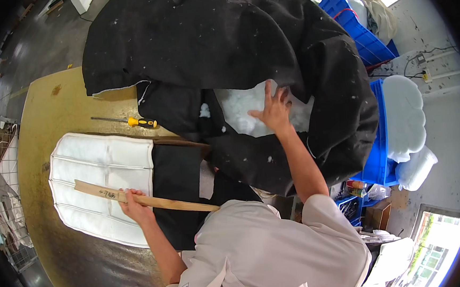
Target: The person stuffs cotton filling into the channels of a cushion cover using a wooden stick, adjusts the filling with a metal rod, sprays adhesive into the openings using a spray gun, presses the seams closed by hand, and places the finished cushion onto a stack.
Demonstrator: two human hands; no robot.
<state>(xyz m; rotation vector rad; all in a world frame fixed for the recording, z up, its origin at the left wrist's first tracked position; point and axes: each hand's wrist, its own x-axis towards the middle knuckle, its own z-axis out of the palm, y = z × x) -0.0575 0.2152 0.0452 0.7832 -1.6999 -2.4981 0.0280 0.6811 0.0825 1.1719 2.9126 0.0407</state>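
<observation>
My left hand [137, 205] is closed around a flat wooden stick [178, 203], which slants across a white channelled cushion piece [102, 148]. Black fabric [176, 168] adjoins that piece on its right. My right hand [276, 111] reaches into the opening of a large black fabric bag [191, 39], fingers spread and no object visible in them. White fluffy stuffing [236, 114] fills the opening beneath its fingers; whether the fingertips press into it I cannot tell. Small tufts of the stuffing cling to the bag's outside.
A screwdriver with a yellow and black handle [143, 122] lies on the yellowish table [51, 108]. Blue crates [358, 33] stand along the right wall, with a white scalloped cushion [403, 118] at one of them. A wire rack [6, 180] is at the far left.
</observation>
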